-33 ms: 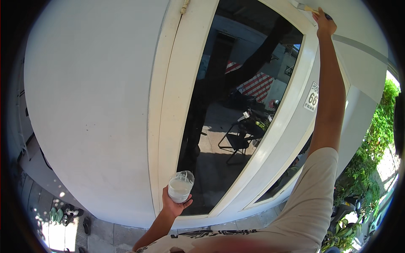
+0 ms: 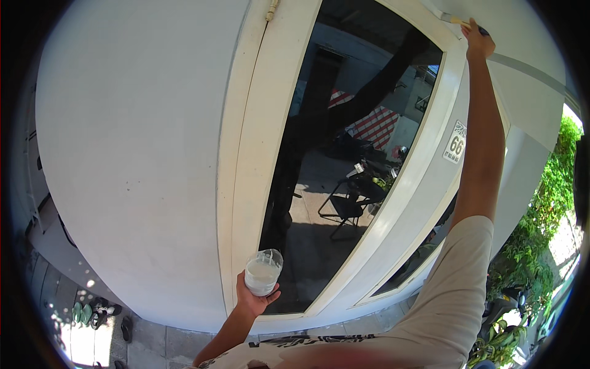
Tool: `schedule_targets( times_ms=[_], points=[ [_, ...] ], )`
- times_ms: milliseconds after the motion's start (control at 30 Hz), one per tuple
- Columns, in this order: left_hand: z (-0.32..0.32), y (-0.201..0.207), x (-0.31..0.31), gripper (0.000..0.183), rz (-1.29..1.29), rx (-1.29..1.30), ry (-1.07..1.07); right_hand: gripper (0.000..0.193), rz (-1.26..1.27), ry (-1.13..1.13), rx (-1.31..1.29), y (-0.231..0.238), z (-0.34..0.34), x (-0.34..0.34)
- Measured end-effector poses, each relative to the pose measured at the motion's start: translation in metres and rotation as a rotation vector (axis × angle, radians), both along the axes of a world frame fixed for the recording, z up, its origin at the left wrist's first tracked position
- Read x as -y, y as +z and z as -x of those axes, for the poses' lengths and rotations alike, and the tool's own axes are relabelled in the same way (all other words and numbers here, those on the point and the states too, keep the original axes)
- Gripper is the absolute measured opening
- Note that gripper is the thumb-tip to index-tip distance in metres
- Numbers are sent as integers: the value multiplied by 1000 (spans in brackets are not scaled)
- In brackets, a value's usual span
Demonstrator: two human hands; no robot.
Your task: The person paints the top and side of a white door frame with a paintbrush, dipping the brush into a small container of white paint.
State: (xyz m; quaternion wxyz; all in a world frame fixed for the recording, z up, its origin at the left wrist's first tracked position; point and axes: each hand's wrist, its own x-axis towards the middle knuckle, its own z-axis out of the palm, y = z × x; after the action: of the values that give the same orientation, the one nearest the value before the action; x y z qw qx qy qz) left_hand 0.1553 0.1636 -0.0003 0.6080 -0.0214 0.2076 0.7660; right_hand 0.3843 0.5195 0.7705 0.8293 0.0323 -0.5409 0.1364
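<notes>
High at the upper right, my right hand (image 2: 479, 42) grips a paintbrush (image 2: 458, 21) by its handle. Its bristles point left, at the wall just above the cream door frame (image 2: 453, 55); whether they touch is too small to tell. Low in the middle, my left hand (image 2: 251, 299) is wrapped around the base of a clear plastic cup (image 2: 263, 272) holding whitish paint. Paint streaks coat the cup's inner wall. The cup is upright in front of the door's dark glass pane (image 2: 344, 154), which mirrors my raised arm and a chair.
A pale grey wall (image 2: 135, 154) fills the left side. A number plate (image 2: 455, 142) hangs right of the door, beside my right arm. Several sandals and shoes (image 2: 92, 312) lie on the paving at lower left. Green plants (image 2: 534, 215) grow along the right.
My right hand and the paintbrush have shifted slightly right and down along the top of the door frame. My left hand with the cup has stayed in place.
</notes>
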Motion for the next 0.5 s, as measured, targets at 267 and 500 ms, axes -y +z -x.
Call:
schedule_targets(
  times_ms=[267, 500],
  points=[
    [18, 3, 12, 56, -11, 15, 2, 38, -81, -1243, -33, -25, 27, 60],
    [27, 4, 21, 57, -5, -11, -15, 20, -539, -979, -55, -38, 149, 162]
  ],
)
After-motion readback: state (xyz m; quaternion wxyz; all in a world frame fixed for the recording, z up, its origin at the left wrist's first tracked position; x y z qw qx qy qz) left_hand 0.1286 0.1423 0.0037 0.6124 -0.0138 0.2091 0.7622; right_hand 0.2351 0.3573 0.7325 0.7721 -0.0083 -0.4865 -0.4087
